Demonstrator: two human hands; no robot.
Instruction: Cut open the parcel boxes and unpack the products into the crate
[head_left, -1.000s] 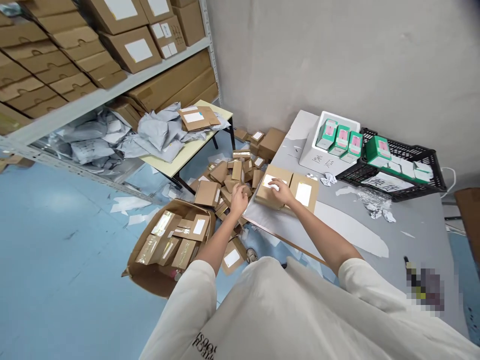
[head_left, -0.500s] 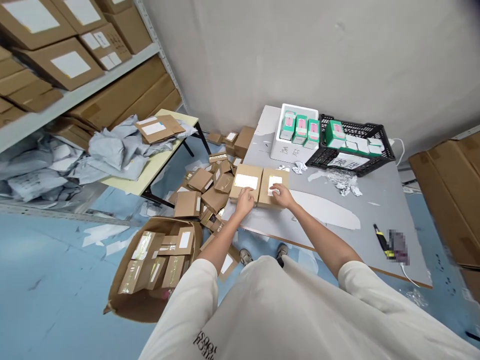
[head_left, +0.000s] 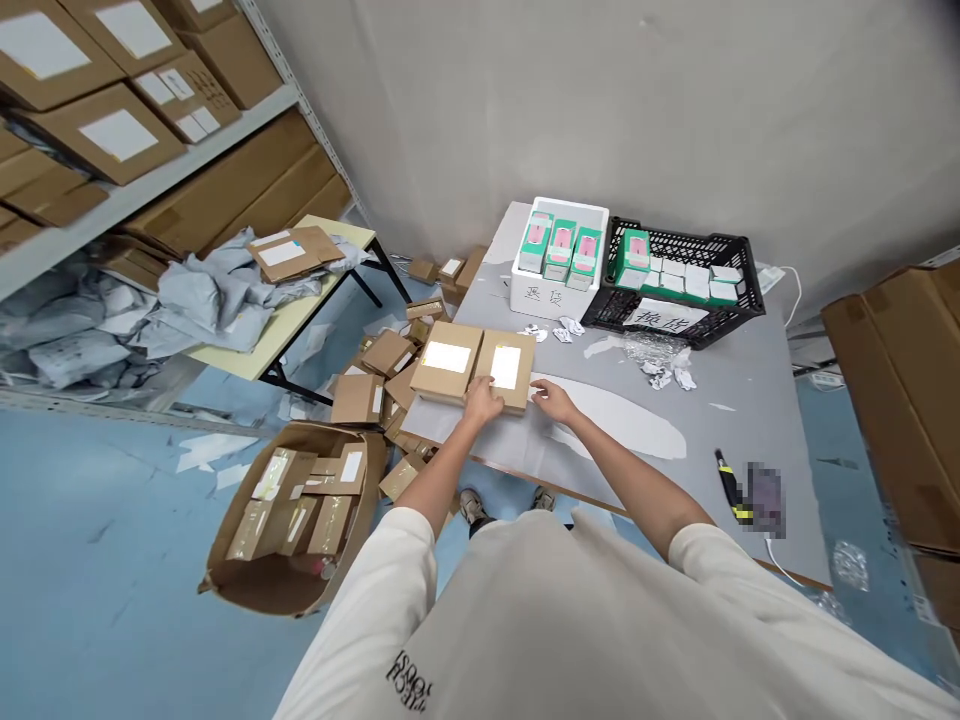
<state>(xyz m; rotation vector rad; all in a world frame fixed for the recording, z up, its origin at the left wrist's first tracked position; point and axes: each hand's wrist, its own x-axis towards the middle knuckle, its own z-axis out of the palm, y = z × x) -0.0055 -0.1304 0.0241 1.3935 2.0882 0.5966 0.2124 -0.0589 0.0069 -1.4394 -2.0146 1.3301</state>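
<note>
Left hand (head_left: 482, 402) touches the labelled carton (head_left: 505, 370) on my table (head_left: 750, 385), whether pinching I can't tell; right hand (head_left: 553, 400), loosely spread, is just right of that carton, its twin (head_left: 447, 362) left (both seemingly unopened).

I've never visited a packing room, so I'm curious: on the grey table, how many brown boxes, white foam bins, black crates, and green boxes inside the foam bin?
Brown boxes: 2
White foam bin: 1
Black crate: 1
Green boxes inside the foam bin: 3
Total: 7
</note>
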